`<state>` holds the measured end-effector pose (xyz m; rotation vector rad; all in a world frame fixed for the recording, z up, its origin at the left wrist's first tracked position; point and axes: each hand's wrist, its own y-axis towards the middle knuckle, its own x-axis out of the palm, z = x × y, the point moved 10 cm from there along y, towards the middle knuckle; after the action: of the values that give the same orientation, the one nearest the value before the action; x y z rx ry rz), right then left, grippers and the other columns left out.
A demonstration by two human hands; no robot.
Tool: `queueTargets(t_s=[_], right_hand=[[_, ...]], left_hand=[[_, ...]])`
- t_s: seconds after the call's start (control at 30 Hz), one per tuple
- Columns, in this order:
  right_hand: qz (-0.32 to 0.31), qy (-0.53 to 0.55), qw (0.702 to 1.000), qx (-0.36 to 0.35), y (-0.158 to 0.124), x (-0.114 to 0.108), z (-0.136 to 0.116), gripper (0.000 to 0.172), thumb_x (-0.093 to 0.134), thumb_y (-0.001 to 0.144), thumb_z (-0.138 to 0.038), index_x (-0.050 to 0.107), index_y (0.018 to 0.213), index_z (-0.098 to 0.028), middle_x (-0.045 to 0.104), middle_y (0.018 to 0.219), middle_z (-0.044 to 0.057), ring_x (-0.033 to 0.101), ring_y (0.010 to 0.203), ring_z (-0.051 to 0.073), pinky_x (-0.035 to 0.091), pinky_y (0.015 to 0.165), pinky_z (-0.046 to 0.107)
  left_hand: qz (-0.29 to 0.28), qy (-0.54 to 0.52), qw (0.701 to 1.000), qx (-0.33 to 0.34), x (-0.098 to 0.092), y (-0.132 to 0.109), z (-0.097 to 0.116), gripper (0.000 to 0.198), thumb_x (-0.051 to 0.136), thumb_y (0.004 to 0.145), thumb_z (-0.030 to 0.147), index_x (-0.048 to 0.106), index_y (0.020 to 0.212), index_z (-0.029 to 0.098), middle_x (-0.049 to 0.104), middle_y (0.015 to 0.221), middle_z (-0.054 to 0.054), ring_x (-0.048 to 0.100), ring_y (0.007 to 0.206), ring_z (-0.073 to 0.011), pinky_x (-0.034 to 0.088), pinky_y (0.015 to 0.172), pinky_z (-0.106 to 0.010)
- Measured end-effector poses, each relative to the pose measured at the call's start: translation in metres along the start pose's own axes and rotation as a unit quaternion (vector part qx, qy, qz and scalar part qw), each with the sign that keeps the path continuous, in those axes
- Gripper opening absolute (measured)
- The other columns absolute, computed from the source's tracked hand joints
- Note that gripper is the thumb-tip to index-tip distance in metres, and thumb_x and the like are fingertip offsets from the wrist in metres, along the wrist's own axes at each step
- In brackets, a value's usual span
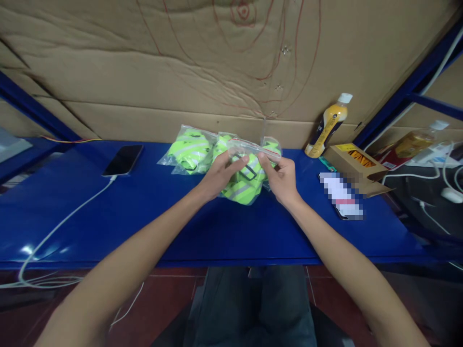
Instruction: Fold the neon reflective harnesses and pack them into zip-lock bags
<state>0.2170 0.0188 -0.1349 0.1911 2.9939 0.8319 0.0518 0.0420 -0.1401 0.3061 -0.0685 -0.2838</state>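
Observation:
Between my two hands is a clear zip bag (244, 190) with a folded neon-yellow reflective item inside, grey stripes and a black buckle-like piece showing through. My left hand (220, 174) grips the bag's upper left side, thumb over the front. On the upper right, near the red zip line, my right hand (281, 177) pinches the plastic between thumb and fingers. Behind it on the blue table (173, 217) lie more such bags: one packed bag (191, 149) to the left, and others partly hidden by my hands and the held bag.
At the left a black phone (123, 160) lies plugged into a white cable. To the right stand a yellow drink bottle (327, 126) and an open cardboard box (356, 161), with a second phone (340, 195) in front. A cardboard wall (126, 82) closes off the back.

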Motion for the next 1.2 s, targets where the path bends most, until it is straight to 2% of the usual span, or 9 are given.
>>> queueTargets(t_s=[0.1, 0.33, 0.4, 0.5, 0.67, 0.77, 0.97, 1.1, 1.2], right_hand=[[0.003, -0.009, 1.0, -0.011, 0.001, -0.004, 0.003, 0.038, 0.079, 0.092, -0.066, 0.088, 0.095, -0.03, 0.084, 0.1, 0.002, 0.076, 0.106, 0.028, 0.057, 0.106, 0.044], [0.004, -0.009, 1.0, 0.001, -0.001, 0.002, 0.003, 0.04, 0.078, 0.093, -0.067, 0.087, 0.089, -0.029, 0.083, 0.098, 0.003, 0.075, 0.1, 0.026, 0.058, 0.095, 0.04], [-0.001, -0.034, 0.999, -0.006, -0.001, 0.004, 0.001, 0.04, 0.077, 0.093, -0.067, 0.088, 0.094, -0.029, 0.08, 0.095, 0.003, 0.071, 0.093, 0.024, 0.056, 0.089, 0.037], [0.005, -0.068, 0.997, -0.031, 0.0, -0.001, -0.004, 0.041, 0.078, 0.093, -0.066, 0.086, 0.085, -0.027, 0.068, 0.078, 0.001, 0.059, 0.075, 0.018, 0.049, 0.075, 0.034], [0.046, -0.086, 0.993, -0.059, 0.001, -0.016, -0.014, 0.047, 0.078, 0.091, -0.069, 0.083, 0.075, -0.026, 0.056, 0.069, 0.0, 0.049, 0.067, 0.016, 0.037, 0.064, 0.033], [0.041, -0.092, 0.993, -0.062, 0.0, -0.015, -0.017, 0.044, 0.076, 0.094, -0.067, 0.087, 0.081, -0.026, 0.06, 0.071, 0.0, 0.05, 0.068, 0.016, 0.036, 0.063, 0.033], [0.004, -0.052, 0.999, -0.009, 0.001, -0.004, -0.005, 0.04, 0.08, 0.091, -0.065, 0.088, 0.097, -0.027, 0.077, 0.088, 0.003, 0.059, 0.075, 0.018, 0.044, 0.067, 0.032], [-0.009, -0.044, 0.999, 0.005, 0.0, 0.0, 0.0, 0.043, 0.078, 0.09, -0.068, 0.088, 0.092, -0.026, 0.076, 0.082, 0.004, 0.062, 0.075, 0.019, 0.046, 0.065, 0.032], [0.002, -0.033, 0.999, 0.011, 0.0, -0.003, 0.006, 0.044, 0.077, 0.091, -0.068, 0.088, 0.089, -0.025, 0.07, 0.075, 0.002, 0.059, 0.072, 0.018, 0.047, 0.067, 0.032]], left_hand=[[-0.016, -0.002, 1.0, 0.013, 0.002, 0.003, -0.003, 0.039, 0.083, 0.09, 0.057, 0.077, 0.092, 0.018, 0.076, 0.093, -0.004, 0.07, 0.091, -0.0222, 0.055, 0.084, -0.03], [0.017, 0.035, 0.998, 0.046, -0.013, 0.005, -0.004, 0.035, 0.086, 0.086, 0.047, 0.07, 0.076, 0.017, 0.064, 0.075, -0.002, 0.055, 0.071, -0.0161, 0.046, 0.069, -0.028], [0.039, 0.073, 0.994, 0.072, -0.017, 0.005, 0.0, 0.036, 0.085, 0.088, 0.045, 0.068, 0.071, 0.017, 0.062, 0.074, -0.002, 0.052, 0.07, -0.0156, 0.044, 0.067, -0.028], [0.055, 0.107, 0.988, 0.1, -0.016, 0.003, 0.007, 0.039, 0.082, 0.092, 0.049, 0.069, 0.072, 0.018, 0.064, 0.077, -0.003, 0.055, 0.073, -0.0166, 0.046, 0.07, -0.028], [0.002, 0.033, 0.999, -0.009, 0.002, 0.0, -0.01, 0.047, 0.083, 0.089, 0.065, 0.078, 0.094, 0.018, 0.071, 0.084, -0.004, 0.063, 0.078, -0.0188, 0.052, 0.074, -0.029], [-0.007, -0.001, 1.0, -0.029, 0.005, -0.002, -0.013, 0.042, 0.09, 0.084, 0.057, 0.079, 0.094, 0.017, 0.072, 0.087, -0.004, 0.064, 0.08, -0.0189, 0.052, 0.076, -0.029], [0.028, -0.022, 0.999, 0.039, -0.008, 0.002, -0.003, 0.028, 0.095, 0.078, 0.035, 0.074, 0.079, 0.017, 0.063, 0.08, 0.0, 0.054, 0.075, -0.0138, 0.044, 0.073, -0.027], [0.04, 0.002, 0.997, 0.059, -0.013, 0.003, 0.001, 0.033, 0.096, 0.076, 0.037, 0.07, 0.071, 0.017, 0.059, 0.073, 0.001, 0.05, 0.069, -0.013, 0.042, 0.068, -0.027], [0.055, 0.021, 0.997, 0.047, -0.015, 0.002, -0.001, 0.037, 0.096, 0.076, 0.046, 0.073, 0.076, 0.017, 0.065, 0.074, -0.001, 0.055, 0.07, -0.0153, 0.045, 0.068, -0.028]])
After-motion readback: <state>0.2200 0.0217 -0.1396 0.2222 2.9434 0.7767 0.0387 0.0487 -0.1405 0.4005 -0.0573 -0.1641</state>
